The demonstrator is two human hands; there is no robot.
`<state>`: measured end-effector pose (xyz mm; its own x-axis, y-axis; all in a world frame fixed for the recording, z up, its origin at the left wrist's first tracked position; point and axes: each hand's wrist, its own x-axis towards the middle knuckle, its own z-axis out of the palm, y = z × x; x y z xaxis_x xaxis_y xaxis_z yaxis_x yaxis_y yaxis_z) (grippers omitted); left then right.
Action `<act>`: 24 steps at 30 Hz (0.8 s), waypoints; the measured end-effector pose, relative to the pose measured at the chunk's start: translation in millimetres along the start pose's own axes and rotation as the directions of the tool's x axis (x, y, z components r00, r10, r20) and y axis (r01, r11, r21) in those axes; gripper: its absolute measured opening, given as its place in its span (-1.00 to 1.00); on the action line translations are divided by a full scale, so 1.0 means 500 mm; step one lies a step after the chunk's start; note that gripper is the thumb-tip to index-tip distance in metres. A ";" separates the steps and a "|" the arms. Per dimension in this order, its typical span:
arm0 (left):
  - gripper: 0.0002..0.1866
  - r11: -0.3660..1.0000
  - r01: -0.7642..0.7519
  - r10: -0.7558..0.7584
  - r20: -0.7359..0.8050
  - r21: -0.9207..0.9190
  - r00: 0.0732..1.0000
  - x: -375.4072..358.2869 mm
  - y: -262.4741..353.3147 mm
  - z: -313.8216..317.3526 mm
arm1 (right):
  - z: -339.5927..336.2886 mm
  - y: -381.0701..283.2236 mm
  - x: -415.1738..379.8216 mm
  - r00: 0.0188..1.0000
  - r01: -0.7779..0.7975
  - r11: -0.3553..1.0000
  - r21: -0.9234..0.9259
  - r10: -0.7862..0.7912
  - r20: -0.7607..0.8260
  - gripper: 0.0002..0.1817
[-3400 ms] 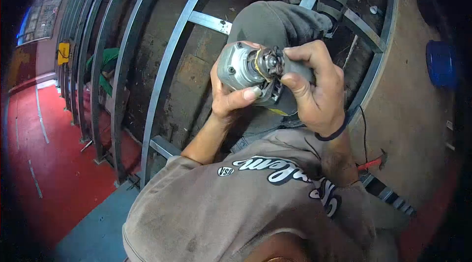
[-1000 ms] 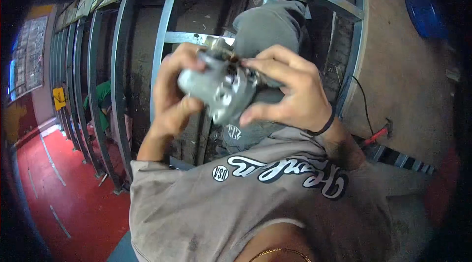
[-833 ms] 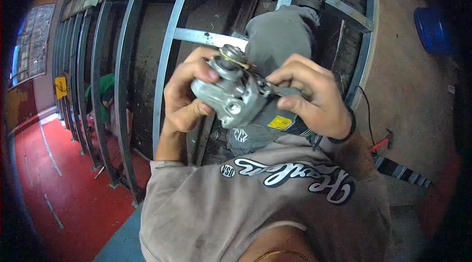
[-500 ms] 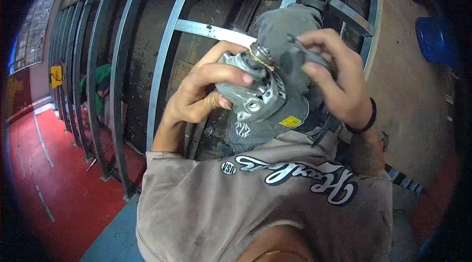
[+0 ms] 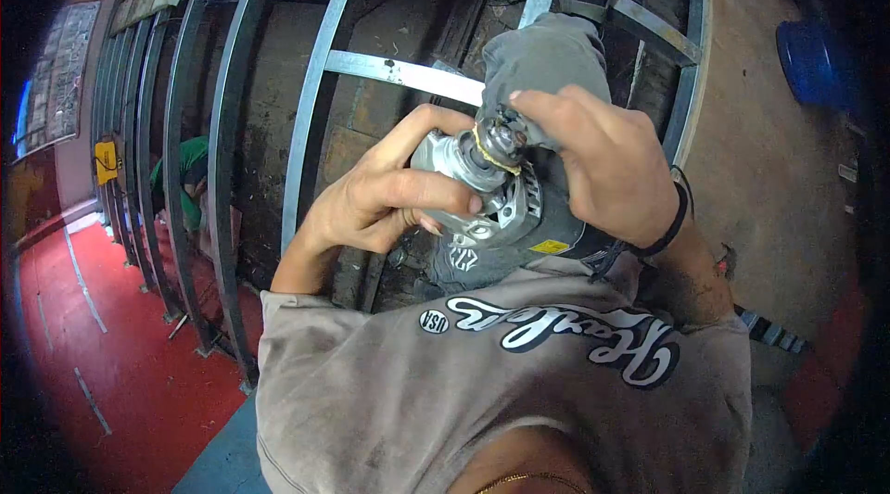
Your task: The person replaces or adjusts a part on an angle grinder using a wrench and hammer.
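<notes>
I hold an angle grinder (image 5: pixel 505 207) in front of my chest, with its grey metal gear head and bare spindle pointing up and away. My left hand (image 5: pixel 380 193) is wrapped around the gear head from the left, thumb across its front. My right hand (image 5: pixel 603 156) reaches over from the right, and its fingertips pinch the spindle (image 5: pixel 491 142), where a thin yellow ring sits. A yellow label shows on the grinder's dark body just under my right wrist, which wears a black band.
A frame of curved grey steel bars (image 5: pixel 311 95) lies on the dirty floor below. My bent knee in grey trousers (image 5: pixel 542 54) and a sandalled foot are beyond the grinder. A blue container (image 5: pixel 811 58) sits far right. A red floor (image 5: pixel 102 346) lies left.
The grinder has been turned over between my hands so its spindle faces up. My right hand has moved from the body and guard area onto the spindle tip; the left hand keeps its grip.
</notes>
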<state>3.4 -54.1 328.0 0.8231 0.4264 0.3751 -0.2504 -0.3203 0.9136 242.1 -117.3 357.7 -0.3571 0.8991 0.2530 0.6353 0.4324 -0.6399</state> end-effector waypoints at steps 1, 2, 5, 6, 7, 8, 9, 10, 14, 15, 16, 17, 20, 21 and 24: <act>-0.74 1.000 -0.003 0.003 0.001 -0.003 1.000 0.002 -0.001 0.000 | -0.001 -0.003 0.001 1.000 -0.002 1.000 -0.003 0.002 0.001 -0.54; -0.74 1.000 0.001 -0.001 0.008 0.010 1.000 0.002 -0.001 0.000 | 0.000 -0.008 0.001 0.999 -0.011 0.999 -0.044 0.013 0.034 -0.52; -0.75 1.000 0.010 -0.011 0.021 0.021 1.000 0.003 -0.001 -0.005 | -0.014 -0.034 0.001 0.994 -0.041 0.994 -0.097 0.051 0.099 -0.50; -0.76 1.000 0.015 -0.016 0.035 0.016 0.999 0.002 -0.001 -0.003 | -0.017 -0.041 0.000 0.988 -0.070 0.991 -0.113 0.084 0.126 -0.49; -0.78 1.000 0.009 -0.009 0.030 -0.001 1.000 0.003 -0.002 -0.003 | -0.019 -0.033 0.000 0.991 -0.039 0.996 -0.080 0.048 0.122 -0.47; -0.78 1.000 0.007 -0.007 0.026 -0.005 1.000 0.004 -0.008 -0.003 | -0.018 -0.021 0.000 0.991 -0.039 0.996 -0.082 0.050 0.127 -0.47; -0.78 0.999 -0.019 0.021 0.024 -0.045 1.000 0.006 -0.017 -0.005 | -0.014 -0.006 0.001 0.993 0.026 0.993 -0.118 -0.012 0.117 -0.46; -0.77 0.995 -0.049 0.051 0.021 -0.083 0.999 0.007 -0.025 -0.007 | -0.009 0.007 0.002 0.991 0.093 0.983 -0.157 -0.076 0.108 -0.46; -0.73 0.991 -0.036 0.038 0.016 -0.126 0.999 0.011 -0.039 -0.011 | 0.009 0.022 -0.003 0.989 0.144 0.960 -0.238 -0.144 0.016 -0.49; -0.70 0.991 -0.077 0.076 -0.017 -0.109 0.997 0.013 -0.045 -0.005 | 0.013 0.022 -0.003 0.988 0.149 0.957 -0.250 -0.151 0.011 -0.49; -0.70 0.991 -0.086 0.086 -0.009 -0.102 0.996 0.017 -0.044 -0.007 | 0.019 0.021 -0.002 0.991 0.115 0.945 -0.308 -0.130 -0.029 -0.57; -0.68 0.996 -0.059 0.058 -0.018 -0.064 0.998 0.018 -0.042 -0.008 | 0.023 0.016 -0.001 0.992 0.073 0.931 -0.357 -0.104 -0.068 -0.65; -0.66 1.000 -0.031 0.031 -0.049 0.000 0.998 0.013 -0.037 -0.001 | 0.000 -0.063 -0.004 0.986 -0.143 0.879 -0.456 0.168 0.014 -0.70; -0.66 0.999 -0.046 0.046 -0.019 0.007 0.999 0.013 -0.034 -0.004 | -0.008 -0.070 -0.004 0.989 -0.114 0.891 -0.439 0.146 0.038 -0.72; -0.66 0.996 -0.077 0.076 0.021 0.033 0.997 0.018 -0.031 -0.005 | -0.008 -0.066 -0.020 0.986 -0.145 0.936 -0.322 0.165 0.036 -0.72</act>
<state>13.5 -43.4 317.7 0.8119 0.3831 0.4405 -0.2962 -0.3798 0.8764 227.6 -140.1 379.3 -0.2722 0.9550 0.1176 0.8666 0.2964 -0.4015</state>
